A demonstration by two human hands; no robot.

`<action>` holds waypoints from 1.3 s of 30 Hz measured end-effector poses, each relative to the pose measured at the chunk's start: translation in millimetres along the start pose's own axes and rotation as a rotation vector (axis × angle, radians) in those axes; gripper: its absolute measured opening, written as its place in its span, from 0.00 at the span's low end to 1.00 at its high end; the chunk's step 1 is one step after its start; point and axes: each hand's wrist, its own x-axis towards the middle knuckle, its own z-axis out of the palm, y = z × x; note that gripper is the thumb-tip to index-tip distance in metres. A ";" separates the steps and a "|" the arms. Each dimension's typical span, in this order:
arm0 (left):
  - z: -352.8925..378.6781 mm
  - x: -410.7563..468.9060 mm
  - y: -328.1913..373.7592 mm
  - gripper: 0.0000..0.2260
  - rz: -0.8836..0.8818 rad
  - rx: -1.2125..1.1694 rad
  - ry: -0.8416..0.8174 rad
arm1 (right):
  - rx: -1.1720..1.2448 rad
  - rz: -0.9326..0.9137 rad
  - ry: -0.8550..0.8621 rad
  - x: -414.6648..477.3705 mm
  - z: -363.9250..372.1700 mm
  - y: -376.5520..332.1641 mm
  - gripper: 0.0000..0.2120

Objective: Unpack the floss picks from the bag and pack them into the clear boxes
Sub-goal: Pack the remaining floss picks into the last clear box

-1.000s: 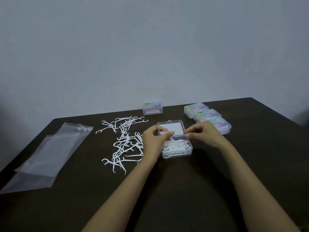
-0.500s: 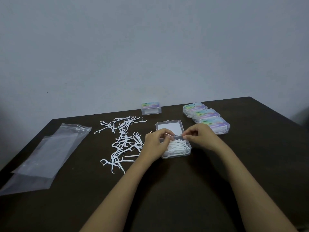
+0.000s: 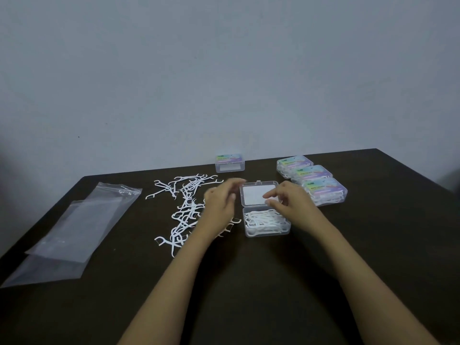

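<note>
Though its lid (image 3: 258,194) stands hinged open behind the base, the open clear box (image 3: 267,231) sits at mid-counter, its base holding a layer of white floss picks (image 3: 263,220).

Right hand (image 3: 292,201): over the box's rear right corner, fingers loosely curved, index and thumb apart, nothing seen between them.

Left hand (image 3: 220,202): just left of the lid, raised, motion-blurred, fingers relaxed and spread, no pick visible in it.

Loose floss picks (image 3: 185,207): tangled scatter on the counter (image 3: 373,245) left of the box, partly hidden by the left hand and forearm.

Three filled boxes (image 3: 312,173): lids shut, coloured labels, in a touching row to the right of the open box, running toward the far edge.

One more shut box (image 3: 230,162) at the far edge by the wall; contents unclear.

Two clear plastic bags (image 3: 74,227): flat, overlapping, far left, well apart from the open box.
</note>
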 end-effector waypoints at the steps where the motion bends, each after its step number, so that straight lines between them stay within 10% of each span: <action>1: -11.0 1.9 -7.7 0.19 -0.038 0.053 0.051 | 0.015 -0.026 -0.001 0.3 3.2 -7.7 0.10; 8: -73.9 -11.0 -55.3 0.14 -0.359 0.216 0.092 | -0.075 -0.205 -0.329 8.2 43.7 -72.7 0.25; 13: -86.4 -17.6 -63.9 0.21 -0.536 0.203 -0.239 | -0.235 0.000 -0.480 30.3 73.9 -91.3 0.41; 23: -114.5 -22.6 -49.8 0.46 -0.732 0.401 -0.712 | -0.271 0.083 -0.464 63.3 91.4 -90.5 0.40; 32: -92.9 -21.3 -51.8 0.31 -0.658 0.402 -0.499 | -0.196 -0.027 -0.409 63.0 94.2 -96.2 0.10; 39: -77.2 -13.1 -47.2 0.24 -0.600 0.459 -0.307 | -0.174 0.022 -0.280 53.4 90.4 -94.6 0.11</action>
